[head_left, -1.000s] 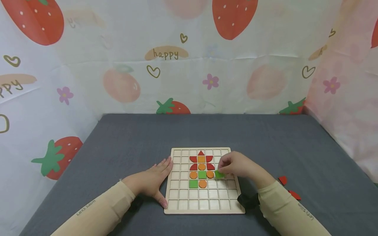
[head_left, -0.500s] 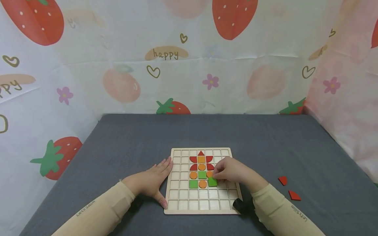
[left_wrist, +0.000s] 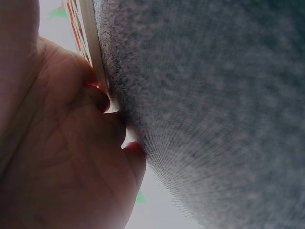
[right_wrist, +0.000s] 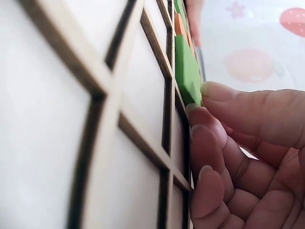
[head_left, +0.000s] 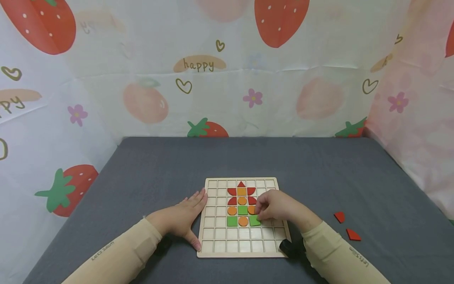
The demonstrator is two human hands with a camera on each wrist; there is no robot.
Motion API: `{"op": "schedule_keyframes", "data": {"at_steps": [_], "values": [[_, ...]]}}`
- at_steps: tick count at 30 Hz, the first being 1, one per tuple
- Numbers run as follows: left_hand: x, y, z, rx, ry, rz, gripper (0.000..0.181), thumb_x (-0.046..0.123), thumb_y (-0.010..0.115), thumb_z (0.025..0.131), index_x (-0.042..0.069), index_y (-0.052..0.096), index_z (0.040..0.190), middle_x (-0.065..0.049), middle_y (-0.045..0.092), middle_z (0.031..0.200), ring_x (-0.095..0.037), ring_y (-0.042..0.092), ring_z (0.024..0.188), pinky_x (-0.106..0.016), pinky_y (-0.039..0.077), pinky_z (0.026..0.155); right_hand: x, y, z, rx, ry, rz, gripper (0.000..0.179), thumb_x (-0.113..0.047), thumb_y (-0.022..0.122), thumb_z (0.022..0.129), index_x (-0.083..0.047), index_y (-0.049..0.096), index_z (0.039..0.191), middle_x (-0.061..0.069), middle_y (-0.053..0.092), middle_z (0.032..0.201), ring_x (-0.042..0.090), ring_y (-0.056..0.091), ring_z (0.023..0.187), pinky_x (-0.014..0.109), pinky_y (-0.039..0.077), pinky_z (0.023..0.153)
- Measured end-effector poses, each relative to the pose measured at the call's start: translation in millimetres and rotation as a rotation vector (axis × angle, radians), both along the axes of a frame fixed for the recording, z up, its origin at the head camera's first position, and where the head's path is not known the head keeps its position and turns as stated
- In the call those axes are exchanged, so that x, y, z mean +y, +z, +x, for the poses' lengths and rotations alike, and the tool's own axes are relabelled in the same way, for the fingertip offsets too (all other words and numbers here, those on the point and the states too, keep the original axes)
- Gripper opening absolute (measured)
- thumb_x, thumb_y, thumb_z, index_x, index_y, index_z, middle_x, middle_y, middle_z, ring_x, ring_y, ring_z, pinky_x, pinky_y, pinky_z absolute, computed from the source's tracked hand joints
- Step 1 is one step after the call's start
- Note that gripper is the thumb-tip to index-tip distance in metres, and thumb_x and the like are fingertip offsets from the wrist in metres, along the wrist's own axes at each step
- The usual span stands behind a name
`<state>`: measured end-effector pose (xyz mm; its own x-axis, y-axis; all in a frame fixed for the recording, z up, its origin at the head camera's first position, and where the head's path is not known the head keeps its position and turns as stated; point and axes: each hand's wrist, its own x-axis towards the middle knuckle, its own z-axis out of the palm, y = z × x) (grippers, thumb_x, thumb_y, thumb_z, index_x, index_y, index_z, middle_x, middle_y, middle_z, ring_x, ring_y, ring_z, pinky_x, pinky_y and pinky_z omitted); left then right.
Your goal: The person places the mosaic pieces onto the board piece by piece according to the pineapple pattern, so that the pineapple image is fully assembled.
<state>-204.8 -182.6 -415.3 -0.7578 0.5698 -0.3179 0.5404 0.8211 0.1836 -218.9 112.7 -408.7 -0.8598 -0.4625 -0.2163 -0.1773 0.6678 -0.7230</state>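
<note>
A wooden grid board [head_left: 244, 255] lies on the grey cloth, with red, orange and green pieces set in its squares. My left hand [head_left: 184, 217] rests at the board's left edge, fingers extended; in the left wrist view its fingertips meet the cloth beside the board's side. My right hand [head_left: 280, 205] pinches one corner of a green square tile [head_left: 254, 220] between thumb and forefinger. That tile sits slightly skewed over a square right of an orange disc [head_left: 243, 221]. The right wrist view shows the green tile [right_wrist: 187, 69] tilted against the grid ridges. Fingers partly cover another orange disc [head_left: 251, 210].
Two red quarter-round pieces [head_left: 353, 234] lie on the cloth right of the board. A black strap-like object [head_left: 288, 247] hangs under the right wrist, over the board's lower right corner. A printed curtain [head_left: 220, 98] stands behind the table.
My right hand has moved left and slightly nearer with the green tile, from the fourth row to the square right of the lower orange disc. The tile has lowered. My left hand stays put.
</note>
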Motion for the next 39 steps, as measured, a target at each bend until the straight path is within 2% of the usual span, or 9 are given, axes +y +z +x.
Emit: {"op": "schedule_keyframes", "data": {"at_steps": [18, 23, 29, 39], "values": [[0.0, 0.4, -0.8, -0.006, 0.001, 0.004, 0.142, 0.077, 0.066, 0.041, 0.003, 0.005, 0.147, -0.013, -0.003, 0.153, -0.027, 0.003, 0.139, -0.047, 0.015, 0.109, -4, 0.1, 3.9, 0.073, 0.018, 0.077, 0.017, -0.004, 0.076, 0.07, -0.011, 0.061, 0.067, -0.003, 0.054, 0.061, 0.012, 0.048, 0.059, 0.027, 0.04, 0.053], [0.2, -0.5, -1.1, 0.0, 0.0, 0.002, 0.142, 0.078, 0.066, 0.041, 0.003, 0.005, 0.147, -0.013, -0.003, 0.153, -0.027, 0.004, 0.139, -0.046, 0.015, 0.109, 0, 0.9, 3.3, 0.058, 0.015, 0.062, 0.015, -0.003, 0.074, 0.072, -0.012, 0.062, 0.068, -0.003, 0.056, 0.062, 0.013, 0.049, 0.059, 0.027, 0.042, 0.054], [-0.3, 0.3, -0.7, -0.004, 0.0, 0.004, 0.142, 0.077, 0.066, 0.041, 0.003, 0.005, 0.146, -0.013, -0.003, 0.153, -0.026, 0.004, 0.139, -0.047, 0.016, 0.109, 17, 8.5, -1.0, 0.035, -0.013, 0.05, 0.009, -0.007, 0.072, 0.076, -0.011, 0.065, 0.072, -0.002, 0.058, 0.064, 0.013, 0.05, 0.061, 0.028, 0.042, 0.055], [-0.3, -0.9, -1.3, 0.0, 0.002, -0.003, 0.143, 0.078, 0.065, 0.04, 0.004, 0.006, 0.147, -0.013, -0.003, 0.153, -0.026, 0.003, 0.139, -0.047, 0.016, 0.109, 62, 28.3, -4.0, 0.037, -0.08, 0.054, 0.006, -0.01, 0.071, 0.078, -0.008, 0.065, 0.077, 0.0, 0.058, 0.067, 0.015, 0.049, 0.061, 0.031, 0.042, 0.055]]}}
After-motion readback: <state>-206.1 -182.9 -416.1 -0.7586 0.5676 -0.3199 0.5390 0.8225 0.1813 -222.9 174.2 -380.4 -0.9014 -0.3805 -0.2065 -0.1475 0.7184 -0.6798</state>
